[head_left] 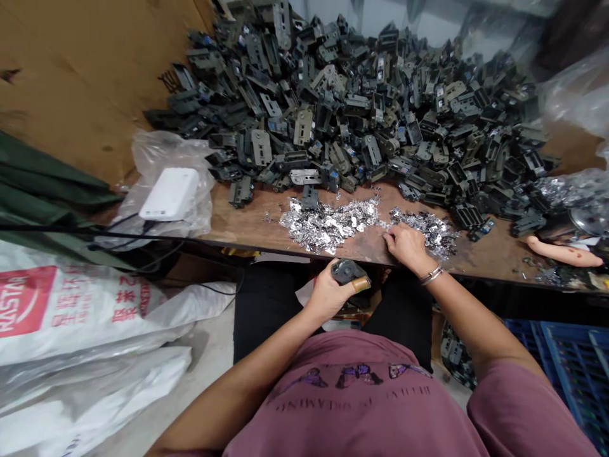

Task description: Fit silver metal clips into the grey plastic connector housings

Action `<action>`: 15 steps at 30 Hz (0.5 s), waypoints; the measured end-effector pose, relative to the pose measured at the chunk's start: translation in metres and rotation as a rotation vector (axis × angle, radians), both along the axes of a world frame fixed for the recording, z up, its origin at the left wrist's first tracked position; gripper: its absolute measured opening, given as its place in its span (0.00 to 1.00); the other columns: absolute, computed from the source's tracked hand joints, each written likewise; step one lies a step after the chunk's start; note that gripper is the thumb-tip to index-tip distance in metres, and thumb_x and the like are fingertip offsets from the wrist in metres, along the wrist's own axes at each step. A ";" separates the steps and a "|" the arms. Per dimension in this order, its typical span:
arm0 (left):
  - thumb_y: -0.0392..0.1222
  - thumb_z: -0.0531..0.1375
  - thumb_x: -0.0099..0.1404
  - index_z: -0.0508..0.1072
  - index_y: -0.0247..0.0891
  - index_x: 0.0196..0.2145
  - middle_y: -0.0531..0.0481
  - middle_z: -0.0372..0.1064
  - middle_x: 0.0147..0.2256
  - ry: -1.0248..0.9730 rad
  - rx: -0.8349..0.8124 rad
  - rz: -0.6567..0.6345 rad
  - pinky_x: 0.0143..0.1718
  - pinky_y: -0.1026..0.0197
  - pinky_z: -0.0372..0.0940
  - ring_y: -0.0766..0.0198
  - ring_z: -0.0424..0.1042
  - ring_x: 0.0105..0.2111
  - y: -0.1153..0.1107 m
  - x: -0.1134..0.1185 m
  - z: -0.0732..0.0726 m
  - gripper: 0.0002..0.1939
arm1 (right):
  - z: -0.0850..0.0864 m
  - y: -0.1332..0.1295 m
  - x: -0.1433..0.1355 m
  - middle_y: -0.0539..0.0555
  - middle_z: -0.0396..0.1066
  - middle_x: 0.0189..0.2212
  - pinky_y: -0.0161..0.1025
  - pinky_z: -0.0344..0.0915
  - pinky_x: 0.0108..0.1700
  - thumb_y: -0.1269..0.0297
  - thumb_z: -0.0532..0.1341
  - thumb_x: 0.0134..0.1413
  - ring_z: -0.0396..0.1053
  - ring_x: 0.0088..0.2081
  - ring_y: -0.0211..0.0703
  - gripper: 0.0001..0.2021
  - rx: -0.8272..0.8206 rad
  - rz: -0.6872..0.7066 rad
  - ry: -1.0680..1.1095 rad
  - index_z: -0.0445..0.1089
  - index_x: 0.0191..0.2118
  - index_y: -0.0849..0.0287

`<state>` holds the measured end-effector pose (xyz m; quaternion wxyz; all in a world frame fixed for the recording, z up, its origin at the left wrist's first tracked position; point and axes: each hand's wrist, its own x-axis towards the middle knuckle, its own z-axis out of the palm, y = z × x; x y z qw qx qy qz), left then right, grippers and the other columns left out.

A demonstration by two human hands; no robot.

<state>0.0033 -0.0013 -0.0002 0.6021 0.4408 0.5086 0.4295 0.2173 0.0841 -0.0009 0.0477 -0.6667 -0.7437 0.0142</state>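
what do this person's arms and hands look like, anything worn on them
The right arm has a short, loose mauve sleeve and a silver-coloured bangle at the wrist. The right hand is ungloved. The left hand is too, except for what looks like a yellowish-tan thumb wrap.

**Mauve and Silver on Show**

Here's a mauve short-sleeved shirt (361,425), purple-and-black butterflies (359,376) beside dark lettering (352,406)! Black trousers (266,311), a gleaming silver right-wrist bangle (432,275), and the left hand (327,294) sports a yellow-brown thumb wrap (360,284)!
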 end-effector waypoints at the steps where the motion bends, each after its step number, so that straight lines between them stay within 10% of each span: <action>1: 0.43 0.71 0.48 0.70 0.36 0.33 0.51 0.72 0.29 0.005 0.014 0.018 0.36 0.59 0.68 0.64 0.70 0.30 0.001 0.000 0.000 0.18 | 0.001 -0.002 -0.001 0.58 0.76 0.37 0.37 0.60 0.36 0.62 0.56 0.61 0.72 0.37 0.46 0.12 0.005 0.013 0.051 0.76 0.36 0.59; 7: 0.42 0.71 0.47 0.66 0.38 0.33 0.54 0.70 0.29 0.082 0.102 0.075 0.35 0.62 0.66 0.66 0.69 0.29 0.006 -0.005 -0.004 0.19 | 0.015 -0.037 -0.020 0.50 0.75 0.26 0.34 0.63 0.32 0.65 0.59 0.56 0.69 0.26 0.38 0.06 -0.060 0.183 0.699 0.74 0.33 0.58; 15: 0.37 0.69 0.49 0.70 0.37 0.39 0.48 0.75 0.37 0.064 0.154 -0.144 0.37 0.62 0.67 0.65 0.72 0.33 -0.001 -0.009 0.000 0.19 | 0.031 -0.062 -0.030 0.51 0.76 0.27 0.34 0.65 0.33 0.72 0.61 0.56 0.72 0.28 0.37 0.06 -0.087 0.494 0.624 0.76 0.33 0.58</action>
